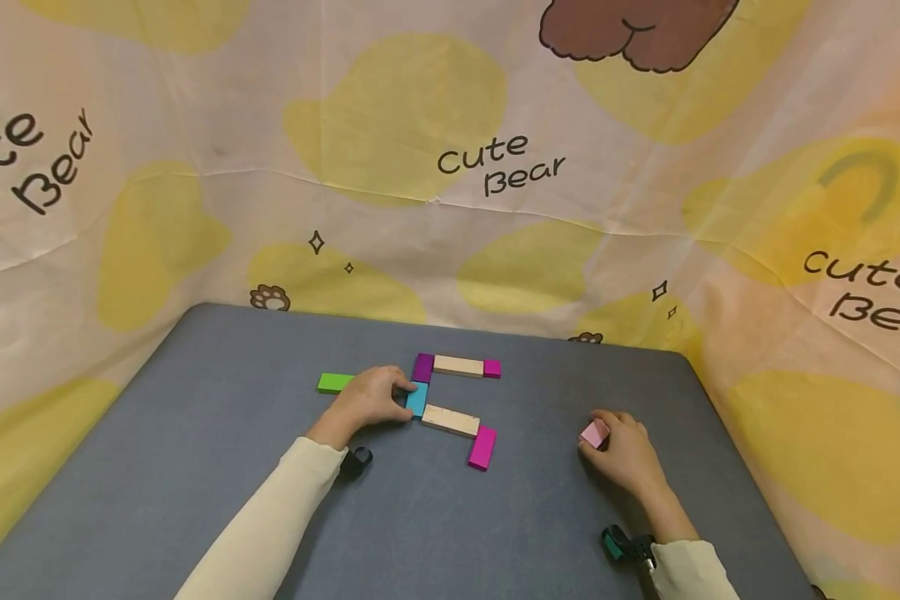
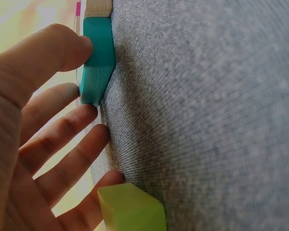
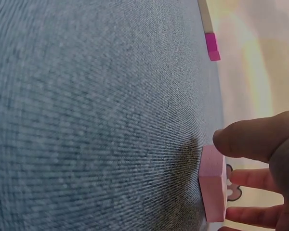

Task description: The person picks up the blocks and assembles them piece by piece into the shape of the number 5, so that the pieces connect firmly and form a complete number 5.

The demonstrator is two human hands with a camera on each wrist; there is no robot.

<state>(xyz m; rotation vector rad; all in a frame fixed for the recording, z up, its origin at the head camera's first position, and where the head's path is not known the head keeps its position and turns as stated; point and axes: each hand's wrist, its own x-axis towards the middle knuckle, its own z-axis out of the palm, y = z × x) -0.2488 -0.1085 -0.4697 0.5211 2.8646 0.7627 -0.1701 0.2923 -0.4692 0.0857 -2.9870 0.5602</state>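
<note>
A blue block lies flat on the table, pinched between the thumb and fingers of my left hand. In the left wrist view the thumb presses one end of this block, which looks teal there. Beside that hand is a green block, partly covered by it. Over on the right, my right hand holds a pink block between thumb and fingers. The right wrist view shows the pink block at the table surface, the thumb at its upper end.
A purple block meets the blue one at the back. Two plain wooden blocks extend rightward, the far one ending at a small magenta block, the near one at a longer magenta block. Patterned cloth hangs behind the grey table.
</note>
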